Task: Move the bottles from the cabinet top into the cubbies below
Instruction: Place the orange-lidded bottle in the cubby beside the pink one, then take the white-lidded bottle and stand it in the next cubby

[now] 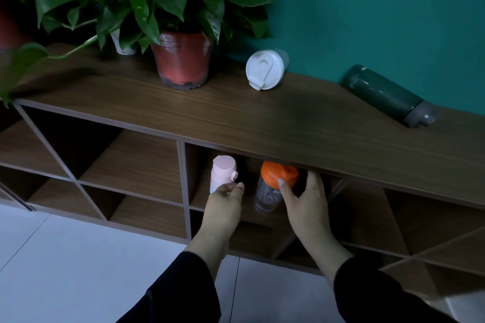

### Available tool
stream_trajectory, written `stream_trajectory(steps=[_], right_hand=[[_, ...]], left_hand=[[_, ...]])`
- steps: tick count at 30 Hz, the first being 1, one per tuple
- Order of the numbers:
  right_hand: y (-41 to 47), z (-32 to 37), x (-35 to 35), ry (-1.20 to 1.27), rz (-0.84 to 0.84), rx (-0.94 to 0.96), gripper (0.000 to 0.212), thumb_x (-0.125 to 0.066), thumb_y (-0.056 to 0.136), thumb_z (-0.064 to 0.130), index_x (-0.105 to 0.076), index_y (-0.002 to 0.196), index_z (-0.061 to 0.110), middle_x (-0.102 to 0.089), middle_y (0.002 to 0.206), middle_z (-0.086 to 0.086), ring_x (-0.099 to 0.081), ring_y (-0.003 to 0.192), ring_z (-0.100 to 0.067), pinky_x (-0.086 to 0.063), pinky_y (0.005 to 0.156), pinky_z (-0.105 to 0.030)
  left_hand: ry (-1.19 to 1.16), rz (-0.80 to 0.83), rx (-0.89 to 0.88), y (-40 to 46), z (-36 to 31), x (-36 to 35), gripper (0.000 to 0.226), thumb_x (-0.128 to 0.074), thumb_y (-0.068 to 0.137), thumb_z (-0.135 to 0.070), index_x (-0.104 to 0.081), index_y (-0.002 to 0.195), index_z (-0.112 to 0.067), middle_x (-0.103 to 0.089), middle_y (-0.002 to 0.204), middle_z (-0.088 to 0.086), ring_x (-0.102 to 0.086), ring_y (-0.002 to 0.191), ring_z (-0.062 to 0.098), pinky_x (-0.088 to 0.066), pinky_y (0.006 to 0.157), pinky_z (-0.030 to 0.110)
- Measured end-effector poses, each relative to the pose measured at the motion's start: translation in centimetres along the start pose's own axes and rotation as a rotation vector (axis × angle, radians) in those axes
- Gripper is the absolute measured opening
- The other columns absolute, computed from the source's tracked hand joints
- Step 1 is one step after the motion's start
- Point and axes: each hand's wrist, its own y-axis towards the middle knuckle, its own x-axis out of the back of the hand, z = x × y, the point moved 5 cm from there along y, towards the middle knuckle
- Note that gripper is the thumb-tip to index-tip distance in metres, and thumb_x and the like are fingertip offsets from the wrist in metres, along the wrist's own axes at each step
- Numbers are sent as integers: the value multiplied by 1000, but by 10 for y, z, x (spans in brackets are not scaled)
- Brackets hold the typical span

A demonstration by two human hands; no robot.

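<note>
Two bottles stand upright in the middle cubby under the wooden cabinet top [262,118]: a pale pink bottle [223,170] on the left and a clear bottle with an orange lid [273,186] to its right. My left hand [225,204] curls around the lower part of the pink bottle. My right hand [304,202] wraps the orange-lidded bottle, thumb on the lid, fingers behind it. On the cabinet top lie a white-lidded bottle [265,69] against the wall and a dark green bottle [388,96] on its side at the right.
A potted plant in a red-brown pot [182,60] stands on the cabinet top at left, its leaves spreading wide. A teal wall [380,8] backs the cabinet. Cubbies with diagonal dividers [78,155] flank the middle one. Pale floor tiles [78,270] lie below.
</note>
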Motion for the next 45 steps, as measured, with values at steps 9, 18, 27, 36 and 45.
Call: stream_trajectory(steps=[9,18,27,36,45], right_hand=[[-61,21,9,36,233,317,18,-52,101,26,-69,96,22,-66,91,12,-65,90,-9,-52,74,-28],[6,144,57,42,-28,657,13,-62,95,18,-69,87,10,-64,86,4,-61,81,-9,-47,73,-22],[126,165,17,-314,58,442,57,-69,88,41,-51,136,18,-52,131,-3,-50,123,-21,-41,95,-31],[201,184,-41,-533,120,317,85,-70,83,52,-30,152,21,-17,163,-8,-31,141,-38,-39,108,-53],[237,189,-60,-449,93,194,87,-72,76,61,-41,142,13,-46,137,-17,-53,116,-34,-46,91,-42]], left_hand=[[-37,69,-171,-30,-17,-16,25,-56,101,-35,-75,100,-17,-78,90,7,-72,98,25,-56,94,41],[-65,-52,-504,-38,-48,19,23,-53,102,-30,-76,107,-27,-77,106,-5,-69,106,12,-56,94,37],[417,-309,-1040,-35,-76,27,46,-55,97,-10,-56,143,-20,-48,151,-10,-31,151,8,-26,125,43],[707,-300,-908,-13,-80,24,44,-48,98,-40,-64,136,-25,-52,155,-6,-23,154,7,-3,127,46],[685,-305,-897,-10,-80,19,38,-53,98,-38,-68,131,-25,-53,154,-4,-28,154,13,-14,126,53]])
